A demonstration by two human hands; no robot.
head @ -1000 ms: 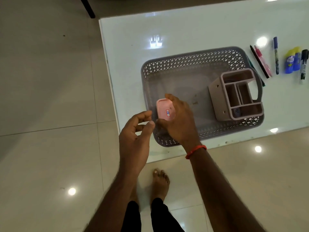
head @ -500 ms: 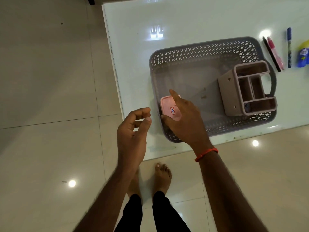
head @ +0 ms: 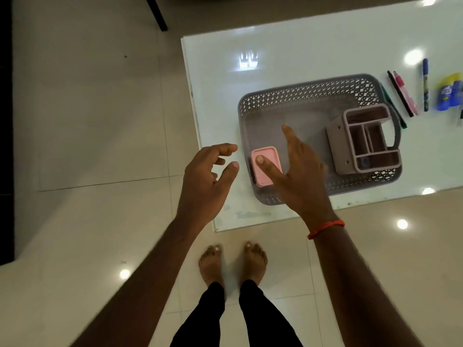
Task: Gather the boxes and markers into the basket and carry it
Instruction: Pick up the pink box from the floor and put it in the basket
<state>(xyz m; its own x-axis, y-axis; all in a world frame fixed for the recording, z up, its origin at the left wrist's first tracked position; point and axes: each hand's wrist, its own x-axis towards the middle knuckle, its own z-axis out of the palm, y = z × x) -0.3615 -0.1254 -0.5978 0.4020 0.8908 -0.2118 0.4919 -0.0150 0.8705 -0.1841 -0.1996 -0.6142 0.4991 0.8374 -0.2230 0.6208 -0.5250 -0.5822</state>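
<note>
Head view: spreading the right hand (head: 300, 171) straight-fingered over the pink box (head: 266, 153) lying flat in the near left corner of the grey basket (head: 300, 91) on the white table (head: 275, 51), thumb over its lid without gripping, while hovering the left hand (head: 203, 181) beside the basket, loosely curled round nothing. Judging the box as light, stiff and smooth, best pinched across its short sides, and the markers (head: 405, 93) lying right of the basket as light and prone to rolling, best pinched mid-barrel. Reading no label, print being too small.
</note>
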